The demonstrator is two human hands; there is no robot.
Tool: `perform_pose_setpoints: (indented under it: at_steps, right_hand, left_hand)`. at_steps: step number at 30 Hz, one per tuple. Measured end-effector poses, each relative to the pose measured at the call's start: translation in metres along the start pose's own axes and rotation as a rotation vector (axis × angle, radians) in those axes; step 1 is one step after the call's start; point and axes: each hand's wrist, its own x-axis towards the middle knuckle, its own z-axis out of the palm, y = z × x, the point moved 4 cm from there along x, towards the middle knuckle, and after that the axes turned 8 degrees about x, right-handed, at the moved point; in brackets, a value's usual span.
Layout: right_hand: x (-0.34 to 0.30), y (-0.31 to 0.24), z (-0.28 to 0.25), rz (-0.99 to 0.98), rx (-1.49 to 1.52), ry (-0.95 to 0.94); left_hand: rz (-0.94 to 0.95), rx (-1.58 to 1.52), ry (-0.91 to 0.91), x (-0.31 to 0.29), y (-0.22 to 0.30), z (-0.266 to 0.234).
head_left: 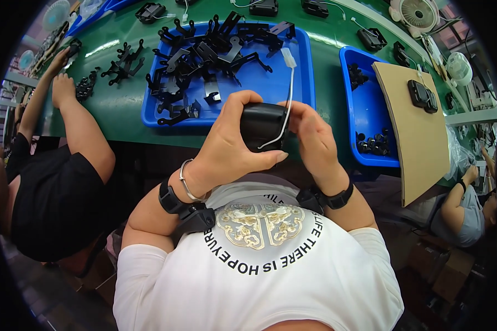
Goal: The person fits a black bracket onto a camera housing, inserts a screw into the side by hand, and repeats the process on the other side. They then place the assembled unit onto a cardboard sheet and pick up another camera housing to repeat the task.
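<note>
In front of my chest I hold a black rounded housing point(263, 122) with a white cable point(289, 105) hanging across its right side. The cable runs up to a white plug point(288, 57) that stands over the tray. My left hand point(224, 144) is closed around the housing, thumb along its lower edge and fingers over the top left. My right hand point(316, 135) is at the housing's right edge, its bent fingers against that side, close to the cable; its fingertips are partly hidden. Just beyond my hands lies a blue tray point(306, 83) holding many black metal brackets point(204, 52).
A second blue tray point(370, 160) at right holds small black parts point(374, 144). A cardboard sheet point(419, 149) leans over it, bearing a black housing point(422, 96). More cabled housings line the green table point(116, 25). Loose brackets point(124, 63) lie left. Co-workers sit at left point(55, 193) and right point(464, 212).
</note>
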Motion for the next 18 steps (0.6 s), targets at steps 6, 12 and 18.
perform_pose_setpoints:
  at_steps: [6, 12, 18]
  right_hand:
    - [-0.002, -0.007, 0.007, -0.017, -0.296, 0.003]
    - [-0.008, -0.009, 0.013, -0.074, -0.339, -0.038]
    - [-0.005, -0.005, 0.011, -0.016, -0.26, -0.01]
  left_hand:
    - [-0.066, -0.041, -0.029, -0.002, -0.004, 0.004]
    - [-0.155, -0.186, -0.073, 0.0, -0.003, -0.001]
    - [-0.104, -0.116, -0.039, -0.002, -0.005, 0.001]
